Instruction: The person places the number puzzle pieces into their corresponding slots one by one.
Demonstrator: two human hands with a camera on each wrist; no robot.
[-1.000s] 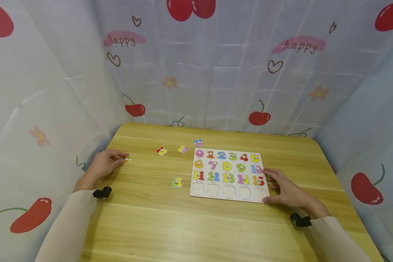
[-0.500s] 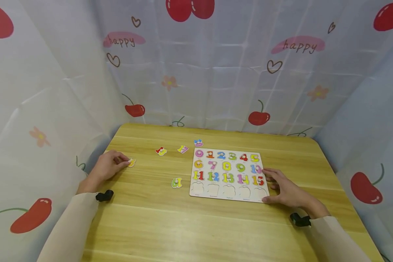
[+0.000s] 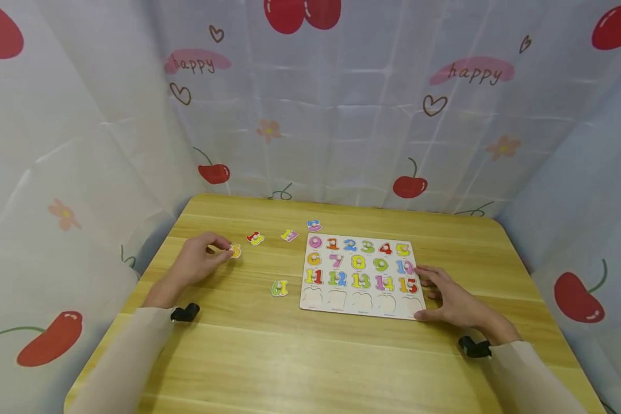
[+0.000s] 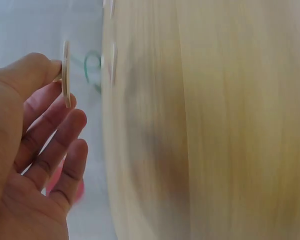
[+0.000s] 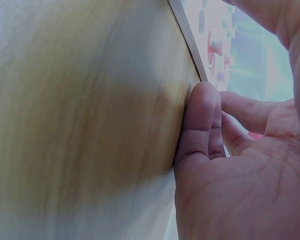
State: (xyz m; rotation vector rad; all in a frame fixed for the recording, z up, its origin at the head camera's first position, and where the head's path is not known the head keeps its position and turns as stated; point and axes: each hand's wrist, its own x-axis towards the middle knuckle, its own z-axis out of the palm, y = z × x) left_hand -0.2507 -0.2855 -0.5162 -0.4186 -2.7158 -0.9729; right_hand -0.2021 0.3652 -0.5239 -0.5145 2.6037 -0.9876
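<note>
Above the left part of the table, my left hand (image 3: 199, 259) pinches a number puzzle piece (image 3: 236, 250) between thumb and fingertips. An orange part of the piece shows in the head view, but its full number is covered. In the left wrist view, the same piece (image 4: 66, 75) is seen edge-on, with the other fingers loosely bent below it. My right hand (image 3: 455, 296) rests against the right edge of a white number puzzle board (image 3: 349, 302). Its thumb touches the near right corner, its other fingers the side. Numbers 0 to 15 sit in the board; the bottom row shows bare recesses.
Loose pieces lie left of the board: a green and yellow 19 (image 3: 279, 288), a red and yellow one (image 3: 256, 238) and a yellow and purple one (image 3: 289, 236). A blue and purple piece (image 3: 314, 225) lies behind the board. Cherry-print curtains (image 3: 310, 161) surround the wooden table (image 3: 269, 362).
The left hand has taken the orange piece from the table's left side and moved right with it. The right hand and the board have stayed in place.
</note>
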